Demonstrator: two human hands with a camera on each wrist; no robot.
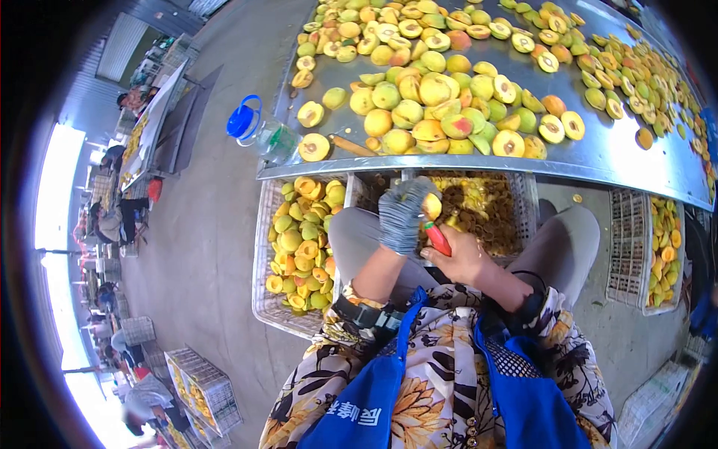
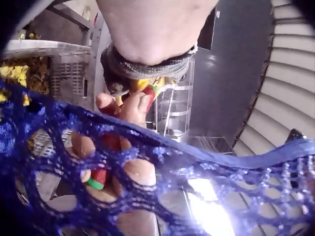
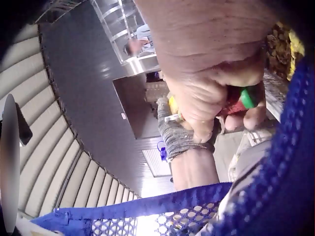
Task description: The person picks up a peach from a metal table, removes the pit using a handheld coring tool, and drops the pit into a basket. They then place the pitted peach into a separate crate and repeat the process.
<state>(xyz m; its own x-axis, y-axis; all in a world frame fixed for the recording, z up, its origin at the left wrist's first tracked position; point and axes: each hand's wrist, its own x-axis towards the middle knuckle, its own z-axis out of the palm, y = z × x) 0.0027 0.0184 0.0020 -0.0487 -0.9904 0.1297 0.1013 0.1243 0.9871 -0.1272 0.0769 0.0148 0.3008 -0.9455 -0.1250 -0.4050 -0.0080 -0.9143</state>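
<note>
In the head view my left hand (image 1: pixel 402 217), in a grey knit glove, holds a yellow peach (image 1: pixel 432 206) over the crates in front of my lap. My bare right hand (image 1: pixel 465 258) grips the red handle of a small tool (image 1: pixel 438 239) with green at its ends. The tool's working end meets the peach and is mostly hidden. From the right wrist view, the curled right fingers wrap the red handle (image 3: pixel 234 107), close beside the gloved hand (image 3: pixel 184 140). Blue mesh cloth covers much of the left wrist view, where the red handle (image 2: pixel 150 98) shows near the glove.
A metal table (image 1: pixel 508 162) bearing many halved peaches (image 1: pixel 434 90) stands ahead. On its left edge are a blue-capped bottle (image 1: pixel 269 135) and a brown stick-like handle (image 1: pixel 351 146). Crates of peach halves (image 1: pixel 303 247) flank my legs; a crate of brown scraps (image 1: pixel 486 217) sits between them.
</note>
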